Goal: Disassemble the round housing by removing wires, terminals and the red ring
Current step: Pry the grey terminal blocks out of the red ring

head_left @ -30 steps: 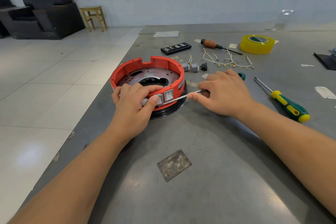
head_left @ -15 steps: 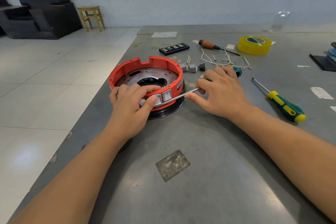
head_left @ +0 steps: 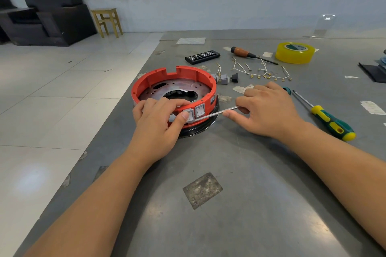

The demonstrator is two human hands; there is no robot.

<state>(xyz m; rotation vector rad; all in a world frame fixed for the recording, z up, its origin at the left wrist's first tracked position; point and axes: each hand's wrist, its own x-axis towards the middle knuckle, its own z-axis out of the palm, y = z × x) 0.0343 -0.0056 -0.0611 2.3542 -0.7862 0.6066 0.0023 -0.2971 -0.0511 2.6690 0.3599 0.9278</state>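
The round housing point(head_left: 165, 87) stands on the grey table, a red ring point(head_left: 183, 73) around a metal plate with a black base under it. Two grey rocker switches point(head_left: 195, 113) sit in the ring's near wall. My left hand point(head_left: 158, 123) grips the near rim, fingers curled inside and thumb pressed on the left switch. My right hand point(head_left: 265, 110) holds a screwdriver whose metal shaft point(head_left: 217, 113) points left, its tip at the switches. Its teal handle end shows behind my fingers. Removed white wires with brass terminals point(head_left: 263, 73) lie beyond.
A green-and-yellow screwdriver point(head_left: 332, 123) lies to the right. Farther back are a wooden-handled screwdriver point(head_left: 244, 53), a black bit case point(head_left: 202, 56), a yellow tape roll point(head_left: 294, 52) and small grey switch parts point(head_left: 225, 79). The table's left edge runs close beside the housing.
Both hands stay where they were on the housing and the screwdriver. The view has shifted only slightly.
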